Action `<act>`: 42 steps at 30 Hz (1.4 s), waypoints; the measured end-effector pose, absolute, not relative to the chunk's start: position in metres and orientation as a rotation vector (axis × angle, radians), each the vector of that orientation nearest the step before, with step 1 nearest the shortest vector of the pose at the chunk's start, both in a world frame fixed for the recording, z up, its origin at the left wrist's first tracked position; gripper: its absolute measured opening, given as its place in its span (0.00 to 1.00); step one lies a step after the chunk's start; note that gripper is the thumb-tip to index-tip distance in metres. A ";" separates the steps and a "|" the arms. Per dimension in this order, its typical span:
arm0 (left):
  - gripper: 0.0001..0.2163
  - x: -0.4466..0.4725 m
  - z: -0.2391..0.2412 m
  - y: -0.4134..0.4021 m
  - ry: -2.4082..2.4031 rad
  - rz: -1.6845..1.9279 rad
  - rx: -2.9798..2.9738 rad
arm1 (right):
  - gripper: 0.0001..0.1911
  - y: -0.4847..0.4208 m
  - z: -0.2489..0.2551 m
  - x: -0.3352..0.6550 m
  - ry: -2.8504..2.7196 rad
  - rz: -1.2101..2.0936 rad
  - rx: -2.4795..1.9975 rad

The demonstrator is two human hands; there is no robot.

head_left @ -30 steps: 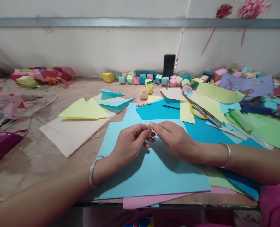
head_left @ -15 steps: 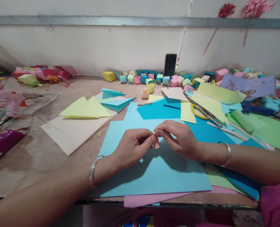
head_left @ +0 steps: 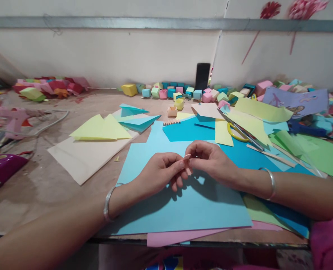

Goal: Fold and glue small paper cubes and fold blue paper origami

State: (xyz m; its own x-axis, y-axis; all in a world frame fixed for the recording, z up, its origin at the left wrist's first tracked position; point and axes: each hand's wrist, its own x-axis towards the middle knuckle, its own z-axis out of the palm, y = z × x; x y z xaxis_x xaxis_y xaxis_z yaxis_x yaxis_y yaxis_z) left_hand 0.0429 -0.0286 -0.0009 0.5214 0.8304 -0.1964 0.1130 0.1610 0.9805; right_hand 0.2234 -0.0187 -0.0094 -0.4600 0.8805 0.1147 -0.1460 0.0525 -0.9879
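Note:
A small strip of pale pink paper [head_left: 188, 170] is pinched between my two hands, its lower end pointing down. My left hand [head_left: 163, 170] grips it between thumb and fingers from the left. From the right, my right hand [head_left: 211, 159] holds its upper part in a pinch. Both hands are just above a large light blue sheet [head_left: 183, 210]. Beyond them lie a darker blue paper piece [head_left: 183, 131], a zigzag-folded paper strip [head_left: 171, 122] and a little open peach paper box [head_left: 172, 111].
Yellow-handled scissors [head_left: 238, 133] lie on papers at the right. Small paper cubes [head_left: 170, 92] line the wall beside a standing phone [head_left: 202, 77]. Folded yellow paper [head_left: 100, 129] is to the left, with a pink glue gun [head_left: 14, 120] and its cord farther out.
My fingers have shifted on the pink paper strip, and its upper end now shows above them. The lower fingers of my left hand have come into view beneath it.

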 end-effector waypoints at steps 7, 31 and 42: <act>0.16 0.042 -0.008 -0.026 0.832 0.574 1.159 | 0.04 -0.016 -0.014 0.228 -1.366 1.680 -0.864; 0.10 0.040 0.005 -0.029 1.031 0.637 1.333 | 0.04 -0.017 -0.003 0.232 -1.822 1.224 -0.939; 0.08 0.039 0.002 -0.032 1.126 0.618 1.748 | 0.06 -0.017 -0.007 0.232 -2.290 0.656 -0.866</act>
State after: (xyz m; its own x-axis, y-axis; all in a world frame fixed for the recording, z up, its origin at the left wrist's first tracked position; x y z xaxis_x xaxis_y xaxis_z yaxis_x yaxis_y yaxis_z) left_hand 0.0393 -0.0324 0.0018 0.4520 0.8893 -0.0698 0.4185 -0.1423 0.8970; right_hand 0.2323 -0.0175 -0.0075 -0.6085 0.7101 0.3542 0.4147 0.6651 -0.6210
